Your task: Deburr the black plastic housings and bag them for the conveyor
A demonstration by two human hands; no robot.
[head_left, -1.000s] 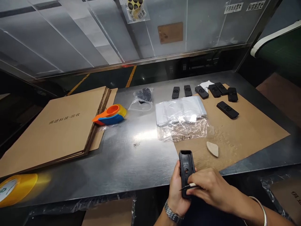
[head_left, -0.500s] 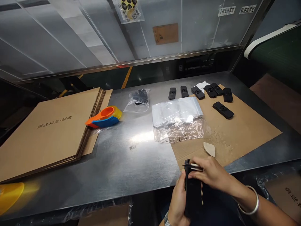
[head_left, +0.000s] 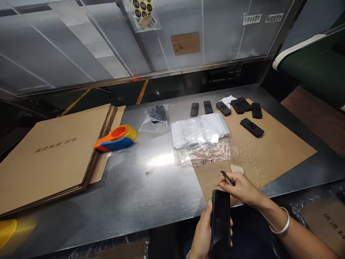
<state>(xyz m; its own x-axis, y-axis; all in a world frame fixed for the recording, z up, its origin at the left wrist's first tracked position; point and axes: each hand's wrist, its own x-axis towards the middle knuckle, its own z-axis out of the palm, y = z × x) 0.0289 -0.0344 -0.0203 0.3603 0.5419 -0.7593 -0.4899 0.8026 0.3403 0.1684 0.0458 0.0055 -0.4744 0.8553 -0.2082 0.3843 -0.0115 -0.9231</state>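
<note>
Grey panelling (head_left: 226, 37) stood behind a metal tabletop (head_left: 161, 194). At its near edge, the left grip (head_left: 202, 233) was wrapped around a black case (head_left: 221, 223), its smooth dark face upward. Just past that case's far end and to the right, the right grip (head_left: 239, 187) was pinched on a slim pointed tool (head_left: 228, 178), its tip apart from the case. Just beyond the right grip, a pale wedge (head_left: 237, 168) lay on a cardboard sheet (head_left: 277, 151). Farther off from both grips were clear bags (head_left: 199, 129) and seven black pieces (head_left: 252, 127); well left of them sat a tape dispenser (head_left: 115, 139).
</note>
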